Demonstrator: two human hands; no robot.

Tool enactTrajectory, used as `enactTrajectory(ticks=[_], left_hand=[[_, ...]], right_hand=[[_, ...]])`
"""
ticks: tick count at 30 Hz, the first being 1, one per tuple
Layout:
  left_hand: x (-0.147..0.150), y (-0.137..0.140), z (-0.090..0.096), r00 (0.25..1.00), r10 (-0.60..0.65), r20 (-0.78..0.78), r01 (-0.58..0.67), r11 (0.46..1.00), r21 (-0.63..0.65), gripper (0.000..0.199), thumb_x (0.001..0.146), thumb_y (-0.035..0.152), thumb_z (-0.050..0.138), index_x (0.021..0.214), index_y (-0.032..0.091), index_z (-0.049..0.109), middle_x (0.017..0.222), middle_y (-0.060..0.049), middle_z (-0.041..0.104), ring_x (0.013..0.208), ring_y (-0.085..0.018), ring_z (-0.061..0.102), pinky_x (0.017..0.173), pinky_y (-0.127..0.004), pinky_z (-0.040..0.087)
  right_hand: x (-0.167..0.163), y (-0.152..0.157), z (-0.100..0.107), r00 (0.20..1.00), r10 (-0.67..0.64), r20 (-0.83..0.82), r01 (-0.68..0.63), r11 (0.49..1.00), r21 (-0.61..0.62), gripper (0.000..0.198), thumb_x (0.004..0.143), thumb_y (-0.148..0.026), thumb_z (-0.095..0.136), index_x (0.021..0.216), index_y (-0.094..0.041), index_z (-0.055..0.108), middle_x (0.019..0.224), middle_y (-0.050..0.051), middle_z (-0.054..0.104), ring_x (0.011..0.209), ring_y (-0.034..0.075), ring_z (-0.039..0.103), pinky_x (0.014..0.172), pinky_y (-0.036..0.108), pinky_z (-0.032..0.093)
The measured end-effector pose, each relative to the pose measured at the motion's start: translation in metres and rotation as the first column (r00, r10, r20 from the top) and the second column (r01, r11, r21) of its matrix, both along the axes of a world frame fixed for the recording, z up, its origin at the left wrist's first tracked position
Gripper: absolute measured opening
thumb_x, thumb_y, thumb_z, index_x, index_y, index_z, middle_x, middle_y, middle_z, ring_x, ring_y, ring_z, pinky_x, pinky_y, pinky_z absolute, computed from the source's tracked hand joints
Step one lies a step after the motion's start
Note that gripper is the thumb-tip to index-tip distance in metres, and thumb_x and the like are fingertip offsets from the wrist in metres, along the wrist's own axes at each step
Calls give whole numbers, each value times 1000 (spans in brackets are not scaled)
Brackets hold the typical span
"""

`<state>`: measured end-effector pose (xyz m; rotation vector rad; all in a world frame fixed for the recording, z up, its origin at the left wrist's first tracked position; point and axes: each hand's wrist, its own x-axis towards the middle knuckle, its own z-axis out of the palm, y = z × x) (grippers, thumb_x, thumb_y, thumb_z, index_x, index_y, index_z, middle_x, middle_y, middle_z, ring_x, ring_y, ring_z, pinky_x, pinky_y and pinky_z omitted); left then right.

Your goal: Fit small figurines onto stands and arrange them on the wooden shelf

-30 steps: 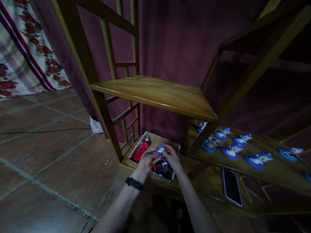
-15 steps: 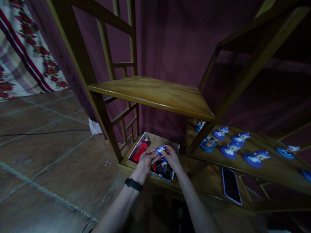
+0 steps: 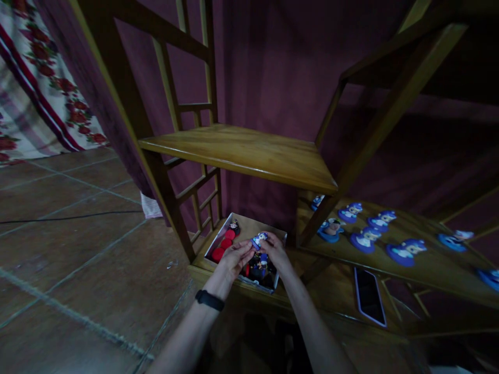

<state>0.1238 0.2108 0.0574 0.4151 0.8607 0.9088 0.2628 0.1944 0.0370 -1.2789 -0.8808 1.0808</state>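
Observation:
A small blue-and-white figurine (image 3: 259,239) on a blue base is held between both hands, above an open cardboard box (image 3: 252,221). My left hand (image 3: 236,257) grips it from the left, fingers closed at its base. From the right, my right hand (image 3: 275,251) pinches it with the fingertips. Inside the box lie several red round bases (image 3: 218,254), a dark figurine (image 3: 234,225) at the back left, and more dark figurines (image 3: 262,264) partly hidden under my hands.
Several blue-based figurines (image 3: 365,239) stand on the wooden shelf (image 3: 440,270) at right. A phone (image 3: 369,296) with a pale purple edge lies on the lower board. A wooden shelf board (image 3: 241,153) juts out above the box; a slanted post (image 3: 362,140) rises beside it.
The figurine has tilted slightly in my fingers, with both hands still around it. The view has shifted a little, so the shelf and its figurines appear slightly farther left.

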Motion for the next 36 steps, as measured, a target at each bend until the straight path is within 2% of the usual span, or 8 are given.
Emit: enactTrajectory(ticks=[7,16,23,26,30,36], left_hand=[[-1,-1,3,1000,9,-6,-10,999,-30,11,71,-2,63,76,8,64,72,-9,67,63,-12,66,61,-18,55],[-6,0,1,997,-34,-71,28,996,-79,6,75,8,62,78,12,60,69,-6,66,60,-13,65,62,-23,55],[-10,3,3,981,-89,-170,73,993,-95,6,77,8,58,79,14,58,68,-4,65,59,-12,64,61,-23,54],[-10,5,7,978,-98,-185,78,991,-111,9,78,8,57,84,14,60,71,-4,65,59,-12,65,59,-22,53],[-12,8,11,984,-98,-151,81,990,-115,16,78,5,53,90,13,60,76,-6,67,62,-14,66,57,-23,55],[-17,14,5,985,-90,-149,78,993,-88,15,76,1,54,85,12,59,78,-7,68,64,-14,67,57,-21,55]], right_hand=[[-3,-4,8,1000,3,5,-3,1000,3,38,66,-37,64,100,-21,60,92,4,65,80,18,63,67,30,53],[-3,-10,2,985,49,167,-75,986,151,31,71,-28,59,101,-23,58,93,0,64,86,16,60,84,30,47],[-7,-25,9,959,35,282,-83,983,161,28,70,-21,60,98,-24,60,92,-2,63,86,16,60,80,29,47],[-8,-38,21,954,41,297,-94,981,167,28,70,-21,60,98,-25,61,89,-2,63,83,16,60,76,28,48],[-4,-68,49,961,101,257,-150,972,179,29,72,-24,63,100,-26,61,89,-2,63,83,16,60,77,28,46],[14,-147,106,970,208,129,-226,963,147,36,68,-32,71,103,-27,62,90,-2,63,83,15,58,77,26,45]])
